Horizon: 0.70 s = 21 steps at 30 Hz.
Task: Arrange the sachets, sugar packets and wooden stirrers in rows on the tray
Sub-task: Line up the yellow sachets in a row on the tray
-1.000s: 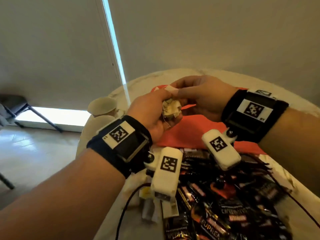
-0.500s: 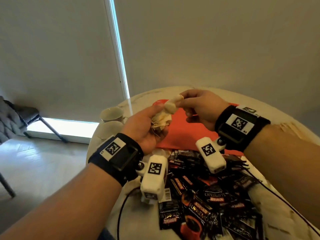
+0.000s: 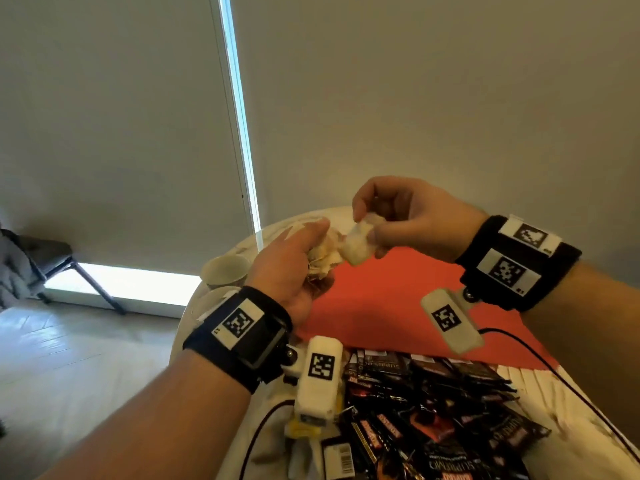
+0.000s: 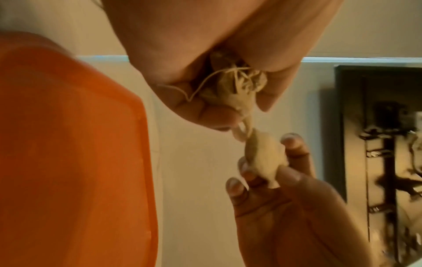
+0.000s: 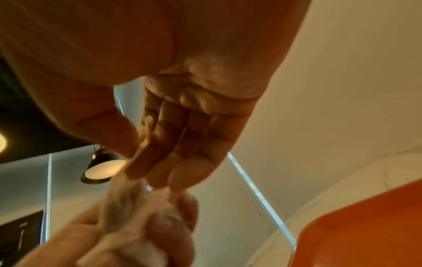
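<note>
Above the red tray [image 3: 388, 306], my left hand [image 3: 294, 261] grips a tangled bunch of pale tea bags and strings [image 3: 323, 261] [image 4: 235, 86]. My right hand [image 3: 391, 220] pinches one white tea bag [image 3: 358, 245] [image 4: 265, 155] between thumb and fingers, just right of the bunch; a string still joins it to the bunch. In the right wrist view the right hand's fingers [image 5: 182, 153] curl over the bag's top and the left hand [image 5: 137, 234] is blurred below. A heap of black coffee sachets [image 3: 433, 420] lies on the table in front of the tray.
Two pale cups [image 3: 225, 271] stand at the table's left edge beyond my left wrist. White packets and wooden stirrers [image 3: 540, 393] lie right of the sachet heap. Cables run from the wrist cameras across the table [image 3: 221, 341]. A chair [image 3: 41, 268] stands on the floor at left.
My right hand has pulled one tea bag up and to the right, away from the bunch in my left hand. Both hands have risen above the tray.
</note>
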Tool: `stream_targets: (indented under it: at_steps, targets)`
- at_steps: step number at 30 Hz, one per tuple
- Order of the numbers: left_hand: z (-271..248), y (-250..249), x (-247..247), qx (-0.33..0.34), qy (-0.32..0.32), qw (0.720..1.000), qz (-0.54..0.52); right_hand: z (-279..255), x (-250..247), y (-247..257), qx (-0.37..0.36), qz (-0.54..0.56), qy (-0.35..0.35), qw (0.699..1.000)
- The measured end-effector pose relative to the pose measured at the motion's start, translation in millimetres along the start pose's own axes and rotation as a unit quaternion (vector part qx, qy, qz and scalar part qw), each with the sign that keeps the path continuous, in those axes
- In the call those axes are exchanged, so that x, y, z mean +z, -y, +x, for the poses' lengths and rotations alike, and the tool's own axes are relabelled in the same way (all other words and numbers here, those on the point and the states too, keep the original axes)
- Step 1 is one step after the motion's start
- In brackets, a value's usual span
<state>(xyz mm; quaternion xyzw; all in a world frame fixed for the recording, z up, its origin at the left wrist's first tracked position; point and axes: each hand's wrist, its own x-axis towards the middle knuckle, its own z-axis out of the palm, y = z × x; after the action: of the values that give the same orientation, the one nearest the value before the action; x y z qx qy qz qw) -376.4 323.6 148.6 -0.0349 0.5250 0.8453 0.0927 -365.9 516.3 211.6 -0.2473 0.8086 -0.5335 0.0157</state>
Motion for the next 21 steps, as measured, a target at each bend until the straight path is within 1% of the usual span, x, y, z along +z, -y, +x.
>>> stream_targets:
  at_steps: [2,4,5,7,10,13,15,17,19,21]
  targets:
    - [-7,-5,-1,0.020,0.055,0.998,0.038,-2,-4,4,0.004,-0.050,0.041,0.998]
    - [-13,-3,-5,0.030,0.104,0.990,0.089,-2,-7,7,0.002,-0.099,0.055,0.994]
    - [-15,0,-8,0.038,0.121,0.985,0.117,-2,-6,7,-0.002,-0.121,0.051,0.991]
    - [-19,7,-11,0.063,0.127,0.977,0.159,-1,-3,7,-0.016,-0.146,0.018,0.989]
    - [-16,12,-15,0.094,0.095,0.977,0.164,3,3,1,-0.033,-0.103,-0.046,0.993]
    - [-11,9,-16,0.104,0.068,0.982,0.142,12,10,-8,-0.014,-0.030,-0.103,0.994]
    - [-7,4,-16,0.109,0.045,0.985,0.130,19,13,-13,-0.004,0.021,-0.128,0.992]
    - [0,3,-18,0.117,0.014,0.984,0.134,24,13,-14,-0.001,0.031,-0.138,0.990]
    - [5,2,-20,0.123,-0.021,0.983,0.133,27,12,-13,-0.001,0.032,-0.127,0.991]
    - [8,-2,-21,0.129,-0.040,0.985,0.111,30,12,-11,0.006,0.053,-0.125,0.991]
